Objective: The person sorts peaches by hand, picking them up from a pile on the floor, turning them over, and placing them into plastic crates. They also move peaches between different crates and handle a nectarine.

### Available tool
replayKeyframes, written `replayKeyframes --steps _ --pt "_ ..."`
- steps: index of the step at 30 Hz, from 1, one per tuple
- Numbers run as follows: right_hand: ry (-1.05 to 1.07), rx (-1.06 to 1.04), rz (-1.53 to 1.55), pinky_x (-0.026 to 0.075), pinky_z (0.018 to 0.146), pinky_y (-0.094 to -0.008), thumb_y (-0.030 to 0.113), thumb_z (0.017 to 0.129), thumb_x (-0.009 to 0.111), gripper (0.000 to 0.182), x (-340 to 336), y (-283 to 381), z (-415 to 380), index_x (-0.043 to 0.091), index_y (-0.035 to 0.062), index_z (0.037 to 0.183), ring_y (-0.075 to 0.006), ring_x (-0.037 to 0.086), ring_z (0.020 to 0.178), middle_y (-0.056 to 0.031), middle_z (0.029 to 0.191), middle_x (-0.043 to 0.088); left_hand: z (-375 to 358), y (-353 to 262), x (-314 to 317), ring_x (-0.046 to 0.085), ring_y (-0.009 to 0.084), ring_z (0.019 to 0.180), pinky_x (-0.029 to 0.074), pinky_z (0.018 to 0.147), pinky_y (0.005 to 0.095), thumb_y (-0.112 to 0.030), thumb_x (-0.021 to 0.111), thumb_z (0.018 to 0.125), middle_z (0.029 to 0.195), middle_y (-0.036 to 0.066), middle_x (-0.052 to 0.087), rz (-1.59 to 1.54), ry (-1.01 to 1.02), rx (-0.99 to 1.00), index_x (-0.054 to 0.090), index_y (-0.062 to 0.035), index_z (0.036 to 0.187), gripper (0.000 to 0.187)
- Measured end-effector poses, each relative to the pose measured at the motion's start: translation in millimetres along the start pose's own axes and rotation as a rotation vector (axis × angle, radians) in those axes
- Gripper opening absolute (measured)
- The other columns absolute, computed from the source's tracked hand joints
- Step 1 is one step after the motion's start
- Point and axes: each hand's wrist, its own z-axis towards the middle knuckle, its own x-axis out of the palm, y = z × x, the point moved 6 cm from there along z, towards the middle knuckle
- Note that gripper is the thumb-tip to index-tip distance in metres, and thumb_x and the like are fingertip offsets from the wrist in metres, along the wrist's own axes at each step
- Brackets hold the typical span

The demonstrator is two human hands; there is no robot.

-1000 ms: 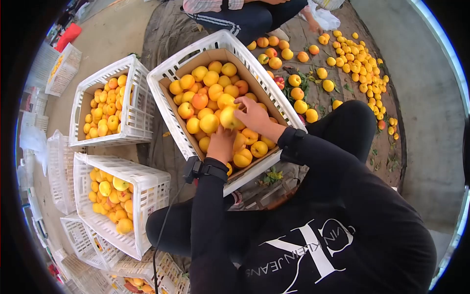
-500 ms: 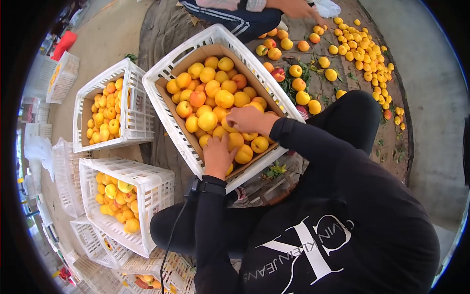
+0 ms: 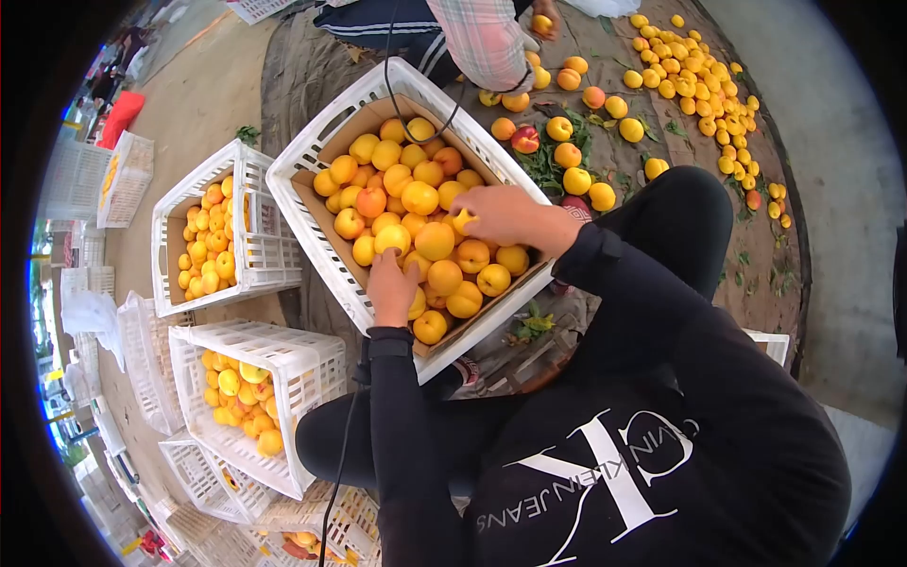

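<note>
A white plastic crate (image 3: pixel 316 269) lined with cardboard stands tilted before me, heaped with yellow peaches (image 3: pixel 436 240). My left hand (image 3: pixel 389 291) reaches over its near left side. Its fingertips rest against peaches in the heap, thumb apart from the fingers, with no fruit lifted. On the crate's right side, my right hand (image 3: pixel 510 217) is closed around a yellow peach (image 3: pixel 463 222) at the top of the heap. The back of that hand hides part of the fruit.
Filled white crates stand at the left, one upper (image 3: pixel 269 274) and one lower (image 3: pixel 316 364). Peaches (image 3: pixel 694 85) and leaves lie across the dark ground sheet (image 3: pixel 765 274) at the right. Ahead sits another person (image 3: pixel 477 42), a peach in one hand. A black cable (image 3: pixel 389 76) hangs over the crate.
My right hand has shifted slightly right and now grips a peach; my left hand has moved a little left. The other person has leaned in and lifted a peach, and a cable has come into view.
</note>
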Motion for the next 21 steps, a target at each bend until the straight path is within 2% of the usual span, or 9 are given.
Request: replayKeyframes --steps 1,3,4,7,8,12,15,18,21 --pt "0.018 -0.052 -0.021 0.049 0.076 -0.0412 0.024 0.081 0.059 0.035 11 5 -1 0.059 0.0142 0.114 -0.0287 0.062 0.096 -0.0095 0.105 0.064 5 -1 2 0.059 0.036 0.097 0.049 0.081 0.043 -0.03 0.067 0.08 0.104 0.016 0.06 0.045 0.056 -0.015 0.056 -0.0098 0.117 0.044" --pt "0.223 -0.107 -0.061 0.049 0.074 -0.0417 0.021 0.081 0.058 0.037 38 31 -6 0.058 0.016 0.118 -0.03 0.063 0.092 -0.0113 0.102 0.064 11 -1 6 0.059 0.036 0.096 0.049 0.08 0.0426 -0.031 0.067 0.079 0.103 0.015 0.062 0.137 0.17 -0.047 0.056 -0.0122 0.119 0.046" --pt "0.327 -0.14 -0.081 0.049 0.073 -0.042 0.019 0.081 0.058 0.039 51 43 -8 0.057 0.0168 0.12 -0.0306 0.063 0.091 -0.0122 0.1 0.063 12 4 17 0.061 0.0354 0.096 0.047 0.083 0.0466 -0.034 0.066 0.08 0.103 0.015 0.063 0.084 0.196 0.003 0.054 -0.0151 0.125 0.05" --pt "0.363 -0.177 -0.297 0.049 0.07 -0.0422 0.016 0.081 0.057 0.044 86 50 -8 0.055 0.0196 0.125 -0.0317 0.064 0.083 -0.0137 0.093 0.062 2 -1 27 0.062 0.0344 0.095 0.043 0.088 0.0536 -0.034 0.065 0.082 0.104 0.015 0.064 0.239 0.198 0.024 0.052 -0.0165 0.129 0.052" --pt "0.313 -0.205 -0.305 0.048 0.067 -0.0418 0.015 0.081 0.056 0.046 88 52 -7 0.053 0.0203 0.126 -0.0311 0.065 0.076 -0.0133 0.09 0.062 1 1 29 0.062 0.0327 0.096 0.04 0.087 0.056 -0.033 0.065 0.082 0.101 0.014 0.065 0.307 0.245 0.031 0.05 -0.0172 0.129 0.051" --pt "0.274 -0.19 -0.323 0.048 0.066 -0.0417 0.015 0.079 0.058 0.04 88 52 -5 0.055 0.0181 0.119 -0.0302 0.065 0.075 -0.0121 0.089 0.063 12 2 34 0.062 0.0311 0.097 0.042 0.082 0.0501 -0.03 0.068 0.079 0.097 0.01 0.067 0.39 0.344 0.071 0.049 -0.0177 0.126 0.053" --pt "0.255 -0.153 -0.311 0.048 0.065 -0.0416 0.015 0.078 0.06 0.035 77 52 -5 0.055 0.0141 0.112 -0.0289 0.066 0.074 -0.0111 0.084 0.064 9 -6 24 0.062 0.0312 0.096 0.043 0.082 0.0497 -0.026 0.071 0.076 0.103 0.011 0.064 0.372 0.317 0.096 0.05 -0.0164 0.123 0.053" --pt "0.174 -0.126 -0.296 0.049 0.063 -0.041 0.017 0.077 0.062 0.033 75 46 -10 0.054 0.0106 0.108 -0.0278 0.066 0.073 -0.01 0.079 0.065 -4 -15 12 0.058 0.0332 0.103 0.044 0.085 0.0511 -0.022 0.073 0.074 0.112 0.014 0.058 0.327 0.225 0.145 0.042 -0.0155 0.129 0.063" --pt "0.058 -0.067 -0.266 0.049 0.061 -0.0406 0.019 0.077 0.064 0.033 89 31 -8 0.054 0.0087 0.106 -0.0275 0.066 0.072 -0.0097 0.077 0.065 -12 -4 18 0.056 0.0338 0.103 0.044 0.084 0.049 -0.017 0.073 0.072 0.115 0.013 0.053 0.129 0.222 0.113 0.042 -0.0129 0.127 0.064"
